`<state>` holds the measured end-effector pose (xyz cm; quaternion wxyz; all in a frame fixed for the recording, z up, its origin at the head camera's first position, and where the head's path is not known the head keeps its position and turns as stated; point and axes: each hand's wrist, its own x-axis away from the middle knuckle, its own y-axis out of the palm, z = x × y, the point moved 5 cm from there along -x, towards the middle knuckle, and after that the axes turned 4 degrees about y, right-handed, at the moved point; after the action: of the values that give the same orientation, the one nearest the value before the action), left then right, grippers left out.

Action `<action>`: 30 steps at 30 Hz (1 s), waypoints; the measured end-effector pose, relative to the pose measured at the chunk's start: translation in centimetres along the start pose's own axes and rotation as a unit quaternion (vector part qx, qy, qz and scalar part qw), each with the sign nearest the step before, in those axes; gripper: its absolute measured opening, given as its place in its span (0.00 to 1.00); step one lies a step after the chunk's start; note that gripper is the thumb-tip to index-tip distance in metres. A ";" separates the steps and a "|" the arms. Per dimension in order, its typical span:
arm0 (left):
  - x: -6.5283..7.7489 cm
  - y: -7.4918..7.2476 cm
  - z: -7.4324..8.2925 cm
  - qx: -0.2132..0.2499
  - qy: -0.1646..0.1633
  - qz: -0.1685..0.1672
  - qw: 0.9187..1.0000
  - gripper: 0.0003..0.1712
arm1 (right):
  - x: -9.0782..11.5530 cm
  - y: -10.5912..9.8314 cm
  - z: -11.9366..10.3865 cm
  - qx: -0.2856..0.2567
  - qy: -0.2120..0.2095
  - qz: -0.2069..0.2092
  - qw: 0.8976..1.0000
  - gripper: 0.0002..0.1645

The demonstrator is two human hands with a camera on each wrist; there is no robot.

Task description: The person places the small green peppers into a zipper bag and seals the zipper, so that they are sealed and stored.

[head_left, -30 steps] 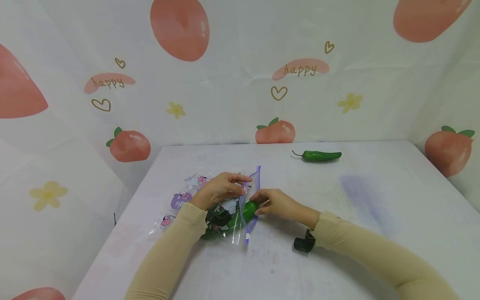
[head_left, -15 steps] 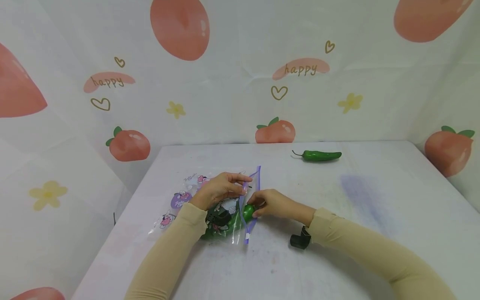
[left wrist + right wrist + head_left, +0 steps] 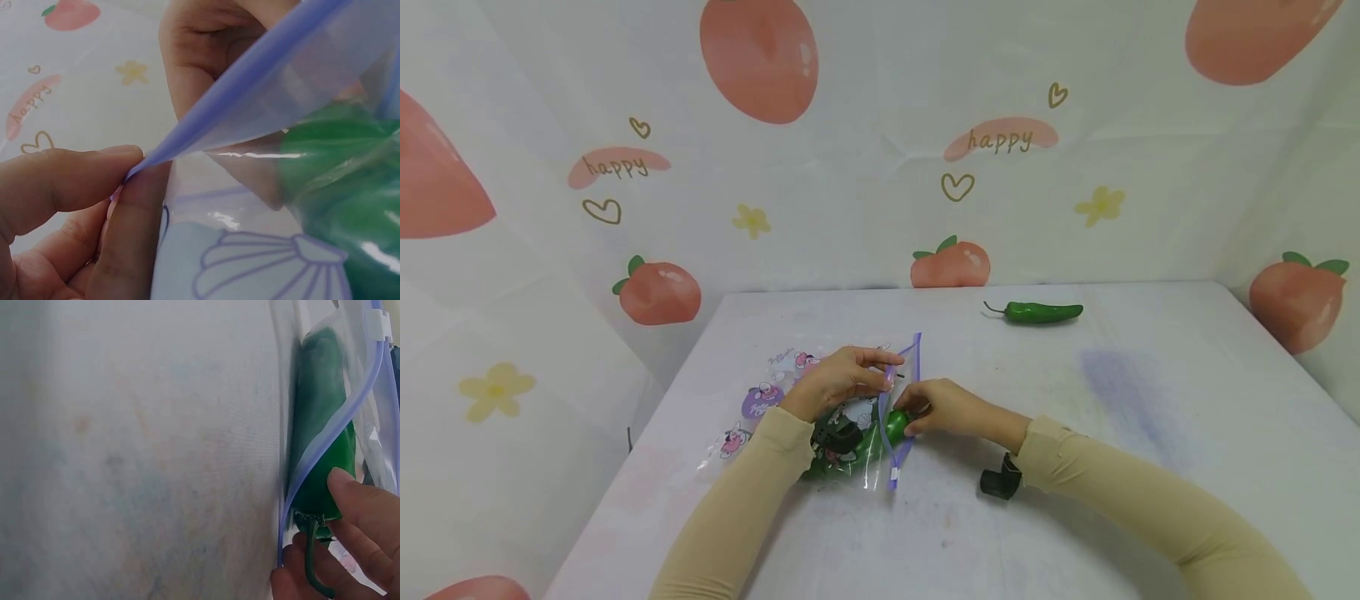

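In the head view, a clear zip bag (image 3: 763,402) with pink and purple cartoon prints lies on the table, its purple-edged mouth turned right. My left hand (image 3: 835,383) reaches over the bag and pinches the purple zip edge (image 3: 219,94) between thumb and finger, holding it raised. At the mouth, my right hand (image 3: 951,407) holds a green chili pepper (image 3: 337,456) by its stem end. The pepper's body lies inside the bag, seen through the plastic; its curved stem (image 3: 310,556) shows outside, among my right fingers. More green (image 3: 831,471) shows in the bag below my left wrist.
Another green chili pepper (image 3: 1041,312) lies near the table's back edge, right of centre. A white slider (image 3: 895,473) sits at the near end of the zip. Behind the white table (image 3: 970,533) hangs a peach-printed cloth (image 3: 850,183).
Over the last second my right hand has moved slightly left, pushing the chili pepper a little deeper into the bag. My left hand keeps its pinch on the zip edge.
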<state>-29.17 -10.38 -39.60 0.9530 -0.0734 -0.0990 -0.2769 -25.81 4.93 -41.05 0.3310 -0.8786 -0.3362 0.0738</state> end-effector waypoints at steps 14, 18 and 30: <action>0.1 0.1 0.1 0.013 -0.005 0.008 1.000 0.28 | 0.7 -2.6 1.3 -0.045 0.023 0.041 0.998 0.23; 0.0 0.0 0.2 0.005 -0.011 0.015 1.000 0.28 | 1.1 -4.2 1.5 -0.042 0.024 0.066 0.997 0.22; 0.0 0.0 0.0 0.016 -0.013 0.013 1.000 0.28 | 2.5 -9.3 3.6 -0.019 0.068 0.156 0.985 0.24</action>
<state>-29.15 -10.40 -39.56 0.9561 -0.0627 -0.1149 -0.2621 -30.22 13.64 -37.71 0.3209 -0.9292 -0.1735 0.0587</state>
